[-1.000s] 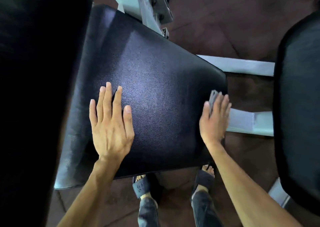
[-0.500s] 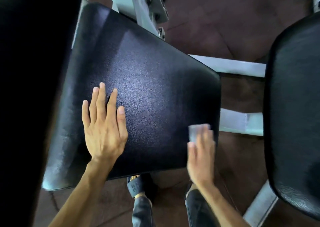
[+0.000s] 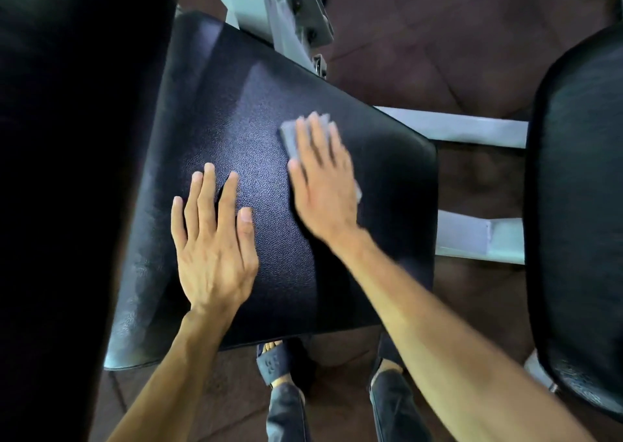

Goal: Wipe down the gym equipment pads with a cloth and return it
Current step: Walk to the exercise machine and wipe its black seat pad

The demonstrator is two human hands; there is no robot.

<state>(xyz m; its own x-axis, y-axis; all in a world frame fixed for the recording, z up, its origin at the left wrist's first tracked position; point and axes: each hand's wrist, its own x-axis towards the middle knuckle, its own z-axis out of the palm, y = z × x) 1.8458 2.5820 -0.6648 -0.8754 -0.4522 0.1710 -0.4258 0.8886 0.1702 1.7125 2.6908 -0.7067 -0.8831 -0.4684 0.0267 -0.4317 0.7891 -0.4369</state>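
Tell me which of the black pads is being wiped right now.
The middle pad: both hands lie on it, the right hand pressing the grey cloth. The pads far left and right are untouched.

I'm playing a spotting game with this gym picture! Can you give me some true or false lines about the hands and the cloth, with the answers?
1. The right hand presses a grey cloth on the black pad. True.
2. The left hand holds the cloth. False: it lies flat and bare on the pad.
3. The cloth lies on the floor. False: it is on the pad, under the right hand.
4. Both hands touch the same pad. True.
5. A second black pad stands to the right. True.
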